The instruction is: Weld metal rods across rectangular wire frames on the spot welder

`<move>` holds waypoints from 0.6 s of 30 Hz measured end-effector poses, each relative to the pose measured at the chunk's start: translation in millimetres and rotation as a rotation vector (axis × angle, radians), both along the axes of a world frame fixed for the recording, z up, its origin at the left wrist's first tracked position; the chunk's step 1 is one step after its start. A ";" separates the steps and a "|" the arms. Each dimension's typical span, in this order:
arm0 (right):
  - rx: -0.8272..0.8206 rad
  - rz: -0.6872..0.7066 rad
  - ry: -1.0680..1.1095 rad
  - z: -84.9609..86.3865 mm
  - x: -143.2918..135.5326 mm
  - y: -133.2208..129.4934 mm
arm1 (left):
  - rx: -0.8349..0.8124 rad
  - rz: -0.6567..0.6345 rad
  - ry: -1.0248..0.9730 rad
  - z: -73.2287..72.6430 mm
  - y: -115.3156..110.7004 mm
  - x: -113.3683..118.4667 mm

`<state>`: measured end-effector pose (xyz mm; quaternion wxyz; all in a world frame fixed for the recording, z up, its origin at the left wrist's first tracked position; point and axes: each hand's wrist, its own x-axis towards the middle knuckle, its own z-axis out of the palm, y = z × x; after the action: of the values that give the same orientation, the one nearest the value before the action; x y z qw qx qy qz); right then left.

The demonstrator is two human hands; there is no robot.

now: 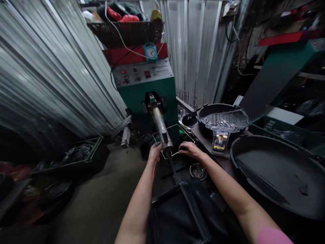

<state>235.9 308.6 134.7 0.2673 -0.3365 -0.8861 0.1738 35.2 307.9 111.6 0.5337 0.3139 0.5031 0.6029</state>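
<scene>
You hold the thin wire frame in front of the green machine, and its metal arm crosses over the frame. With your left hand you pinch the wire on its left side. Your right hand has bent fingers at the near right part of the wire, but I cannot tell if they are closed on it. A stack of dark frames lies on your lap, and a small bowl with little pieces stands below your right forearm. To the right are a lit phone and a wide dark basin; a blue clock is on top of the machine
</scene>
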 end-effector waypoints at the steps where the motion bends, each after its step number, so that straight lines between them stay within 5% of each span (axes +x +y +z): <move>1: 0.023 -0.010 0.004 1.0 0.1 -3.0 | 0.004 -0.012 0.000 3.2 0.0 0.7; 8: 0.234 -0.096 -0.090 -10.7 1.0 -49.9 | -0.006 -0.145 0.035 18.8 -31.4 -4.4; 11: 0.237 -0.022 -0.151 -22.6 1.7 -85.2 | -0.069 -0.150 0.106 9.7 -67.1 -6.5; 15: 0.255 0.111 -0.118 -29.6 16.6 -136.8 | -0.188 0.004 0.115 -7.4 -115.6 -2.7; 18: 0.230 -0.076 0.019 -30.7 64.4 -150.1 | -0.270 0.067 0.074 -18.2 -141.9 2.4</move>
<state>300.3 158.4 104.0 0.3186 -0.3352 -0.8843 0.0640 37.6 166.0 93.4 0.5315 0.2443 0.6093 0.5353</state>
